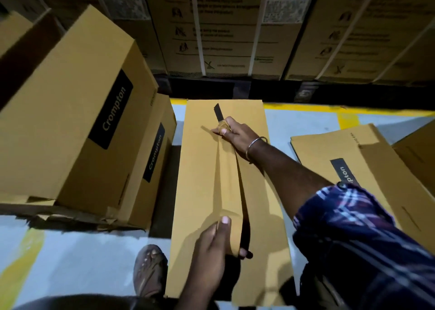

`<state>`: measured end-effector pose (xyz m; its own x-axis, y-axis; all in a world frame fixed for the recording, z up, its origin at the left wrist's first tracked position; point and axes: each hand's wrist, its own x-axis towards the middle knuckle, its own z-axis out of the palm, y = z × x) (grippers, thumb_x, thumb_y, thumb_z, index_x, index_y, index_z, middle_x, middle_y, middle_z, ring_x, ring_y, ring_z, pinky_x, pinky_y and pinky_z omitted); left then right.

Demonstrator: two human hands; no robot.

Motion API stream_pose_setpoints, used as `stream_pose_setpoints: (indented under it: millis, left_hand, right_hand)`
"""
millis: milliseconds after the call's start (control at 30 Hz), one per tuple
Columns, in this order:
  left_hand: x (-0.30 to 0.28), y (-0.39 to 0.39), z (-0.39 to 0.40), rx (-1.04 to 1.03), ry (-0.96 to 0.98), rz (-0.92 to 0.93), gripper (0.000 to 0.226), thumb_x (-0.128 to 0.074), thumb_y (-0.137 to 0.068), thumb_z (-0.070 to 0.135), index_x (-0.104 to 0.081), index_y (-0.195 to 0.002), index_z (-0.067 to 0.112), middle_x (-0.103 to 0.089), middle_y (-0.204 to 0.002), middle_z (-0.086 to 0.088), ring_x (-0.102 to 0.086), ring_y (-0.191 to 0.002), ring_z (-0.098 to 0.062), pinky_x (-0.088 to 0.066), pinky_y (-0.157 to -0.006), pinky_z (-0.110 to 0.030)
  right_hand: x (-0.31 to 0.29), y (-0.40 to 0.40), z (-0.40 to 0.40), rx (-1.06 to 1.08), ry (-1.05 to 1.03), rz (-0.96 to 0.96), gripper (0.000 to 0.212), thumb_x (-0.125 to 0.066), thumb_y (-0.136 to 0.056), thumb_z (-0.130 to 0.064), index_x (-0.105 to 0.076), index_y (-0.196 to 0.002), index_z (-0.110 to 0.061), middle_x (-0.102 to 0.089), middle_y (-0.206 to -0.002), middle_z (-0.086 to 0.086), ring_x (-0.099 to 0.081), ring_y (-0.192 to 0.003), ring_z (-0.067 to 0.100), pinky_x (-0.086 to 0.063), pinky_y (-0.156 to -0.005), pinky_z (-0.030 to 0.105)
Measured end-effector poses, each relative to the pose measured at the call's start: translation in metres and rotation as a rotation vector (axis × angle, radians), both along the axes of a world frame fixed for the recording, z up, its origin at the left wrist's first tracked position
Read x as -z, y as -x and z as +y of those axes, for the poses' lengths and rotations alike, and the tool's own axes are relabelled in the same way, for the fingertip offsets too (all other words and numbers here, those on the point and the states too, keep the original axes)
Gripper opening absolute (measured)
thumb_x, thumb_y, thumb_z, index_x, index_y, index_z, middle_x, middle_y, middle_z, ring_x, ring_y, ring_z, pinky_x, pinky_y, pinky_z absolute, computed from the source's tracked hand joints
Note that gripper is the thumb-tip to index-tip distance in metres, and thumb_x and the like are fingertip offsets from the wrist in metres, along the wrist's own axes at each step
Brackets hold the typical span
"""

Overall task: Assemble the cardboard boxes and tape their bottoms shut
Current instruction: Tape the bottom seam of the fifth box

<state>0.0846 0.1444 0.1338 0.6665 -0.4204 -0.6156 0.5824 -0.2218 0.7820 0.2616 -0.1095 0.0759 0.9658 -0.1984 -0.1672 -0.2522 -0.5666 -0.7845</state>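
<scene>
A tall cardboard box (259, 192) lies on the floor in front of me, its closed flaps facing up and a dark seam gap down the middle. Along that seam runs a brown strip that looks like packing tape (229, 180), lifted a little off the cardboard. My left hand (216, 246) pinches the strip's near end, thumb on top and fingers curled beneath. My right hand (231, 134) is at the far end, fingers curled round what looks like a brown tape roll (223, 127) pressed on the box.
Assembled Crompton boxes (77, 111) are stacked at the left, touching the work box. Flat folded cartons (348, 166) lie on the floor at the right. Strapped large cartons (226, 27) form a wall behind. My sandalled foot (150, 269) stands left of the box.
</scene>
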Motion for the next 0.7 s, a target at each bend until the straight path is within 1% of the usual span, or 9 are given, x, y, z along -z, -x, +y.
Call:
stream_pose_setpoints:
  millis: [100,167,267,300,400,467,567,633,700]
  left_hand:
    - [0.004,0.000,-0.005,-0.004,-0.068,-0.105,0.052,-0.051,-0.104,0.058,-0.074,-0.096,0.012,-0.075,-0.079,-0.019,-0.073,-0.067,-0.034,-0.060,-0.076,-0.049]
    - [0.004,0.004,-0.007,-0.021,-0.109,-0.172,0.050,-0.050,-0.105,0.052,-0.073,-0.091,0.010,-0.073,-0.074,-0.018,-0.073,-0.062,-0.032,-0.061,-0.071,-0.047]
    - [0.005,0.011,-0.011,-0.044,-0.155,-0.271,0.050,-0.050,-0.107,0.048,-0.071,-0.087,0.007,-0.073,-0.074,-0.015,-0.074,-0.059,-0.026,-0.062,-0.068,-0.048]
    - [0.004,0.011,-0.012,-0.055,-0.161,-0.276,0.050,-0.050,-0.106,0.048,-0.071,-0.088,0.006,-0.073,-0.075,-0.015,-0.074,-0.058,-0.024,-0.061,-0.068,-0.048]
    - [0.004,0.010,-0.011,-0.071,-0.169,-0.266,0.053,-0.048,-0.105,0.053,-0.071,-0.095,0.006,-0.074,-0.075,-0.017,-0.075,-0.059,-0.021,-0.060,-0.073,-0.049]
    - [0.005,0.010,-0.010,-0.059,-0.160,-0.261,0.056,-0.047,-0.105,0.055,-0.070,-0.097,0.005,-0.074,-0.077,-0.018,-0.075,-0.061,-0.021,-0.059,-0.076,-0.050]
    - [0.004,0.012,-0.007,-0.028,-0.174,-0.276,0.054,-0.046,-0.107,0.054,-0.071,-0.094,0.008,-0.075,-0.070,-0.009,-0.075,-0.067,-0.027,-0.058,-0.076,-0.046]
    - [0.001,0.014,-0.004,0.008,-0.139,-0.270,0.052,-0.047,-0.107,0.054,-0.072,-0.092,0.011,-0.077,-0.073,-0.008,-0.075,-0.069,-0.028,-0.059,-0.069,-0.040]
    - [-0.002,0.015,0.002,0.035,-0.111,-0.236,0.043,-0.049,-0.108,0.048,-0.072,-0.095,0.013,-0.078,-0.083,-0.007,-0.076,-0.070,-0.021,-0.056,-0.065,-0.030]
  right_hand:
    - [-0.011,0.026,0.017,-0.008,-0.090,-0.031,0.008,-0.044,-0.107,-0.033,-0.046,-0.109,-0.026,-0.067,-0.133,-0.016,-0.059,-0.116,0.013,-0.045,-0.093,0.027]
    - [-0.013,0.054,0.030,-0.037,-0.092,-0.074,0.006,-0.044,-0.109,-0.030,-0.045,-0.110,-0.025,-0.064,-0.136,-0.020,-0.058,-0.121,0.010,-0.044,-0.091,0.024]
    - [-0.007,0.100,0.048,-0.086,-0.111,-0.084,0.014,-0.044,-0.110,-0.032,-0.045,-0.115,-0.019,-0.065,-0.134,-0.020,-0.058,-0.121,0.003,-0.041,-0.089,0.009]
    - [-0.004,0.113,0.053,-0.090,-0.116,-0.082,0.016,-0.044,-0.110,-0.034,-0.045,-0.115,-0.019,-0.066,-0.133,-0.022,-0.059,-0.121,0.001,-0.041,-0.090,0.010]
    - [-0.004,0.139,0.061,-0.069,-0.139,-0.081,0.014,-0.044,-0.109,-0.037,-0.045,-0.109,-0.022,-0.068,-0.128,-0.024,-0.061,-0.119,-0.001,-0.046,-0.093,0.024]
    - [-0.007,0.146,0.064,-0.059,-0.162,-0.079,0.012,-0.045,-0.109,-0.036,-0.045,-0.105,-0.025,-0.069,-0.126,-0.023,-0.061,-0.119,-0.001,-0.047,-0.094,0.026]
    - [-0.011,0.148,0.068,-0.041,-0.169,-0.078,0.010,-0.045,-0.109,-0.037,-0.045,-0.103,-0.029,-0.069,-0.125,-0.025,-0.062,-0.117,0.001,-0.047,-0.096,0.030]
    - [-0.007,0.150,0.073,-0.023,-0.166,-0.062,0.015,-0.045,-0.109,-0.039,-0.046,-0.106,-0.025,-0.068,-0.125,-0.027,-0.062,-0.113,0.000,-0.047,-0.094,0.031]
    - [-0.006,0.152,0.077,-0.012,-0.146,-0.073,0.019,-0.045,-0.109,-0.039,-0.046,-0.108,-0.020,-0.068,-0.126,-0.027,-0.063,-0.112,0.001,-0.046,-0.089,0.027]
